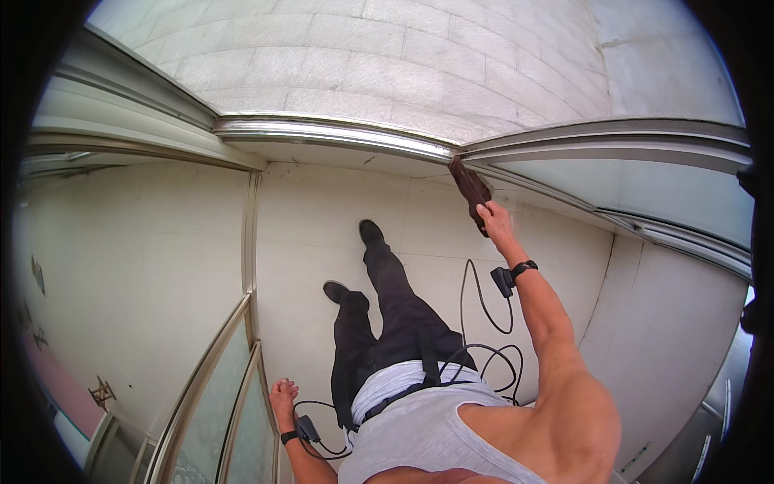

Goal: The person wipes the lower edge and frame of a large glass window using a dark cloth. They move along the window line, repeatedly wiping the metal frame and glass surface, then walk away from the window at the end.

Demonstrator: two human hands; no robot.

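Observation:
My right hand (497,222) grips a dark brown folded cloth (471,187), whose far end touches the metal door track (338,134) near the edge of a sliding glass door (556,181). Part of the cloth is hidden behind my fingers. Low on the left, my left hand (283,393) hangs with loosely curled fingers beside another framed glass panel (208,417), and nothing shows in it. Both wrists carry black strapped devices with cables.
Light stone paving (363,54) lies beyond the track. Black cable loops (487,302) hang beside my right leg. A metal door frame (250,236) stands on the left. On the far left is a small wooden stool (101,392).

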